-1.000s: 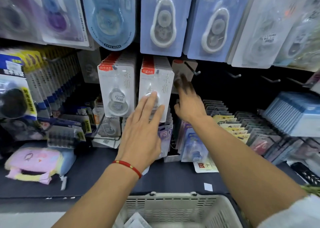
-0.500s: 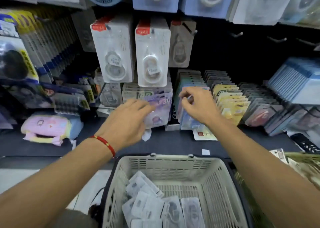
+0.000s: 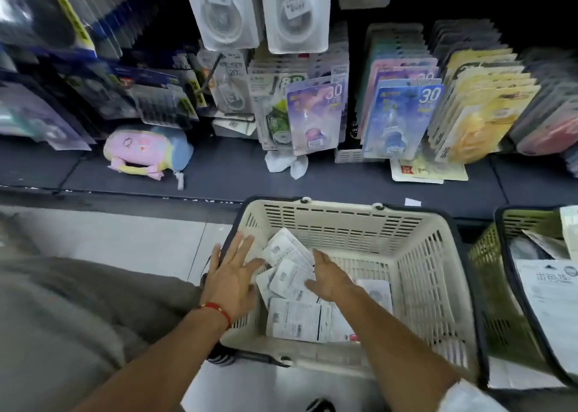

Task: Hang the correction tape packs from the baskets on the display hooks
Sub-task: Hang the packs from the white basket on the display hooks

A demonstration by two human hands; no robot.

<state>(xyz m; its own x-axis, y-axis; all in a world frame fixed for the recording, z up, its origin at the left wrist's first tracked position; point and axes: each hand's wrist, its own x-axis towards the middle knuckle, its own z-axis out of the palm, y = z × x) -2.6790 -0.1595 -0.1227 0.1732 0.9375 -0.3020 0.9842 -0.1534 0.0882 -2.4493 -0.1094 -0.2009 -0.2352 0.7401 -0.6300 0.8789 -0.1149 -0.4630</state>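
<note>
1. At lower centre, the left hand (image 3: 233, 278) spreads flat over the cream basket (image 3: 419, 274) rim, gripping nothing.
2. The right hand (image 3: 332, 276), fingers relaxed, touches the packs (image 3: 291, 278) inside it.
3. At top centre, more packs hang on the display.

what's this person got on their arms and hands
Both forearms are bare. The left hand has a thin red cord bracelet with small gold beads at the wrist. The right hand wears nothing; a white sleeve edge shows near the elbow.
</note>
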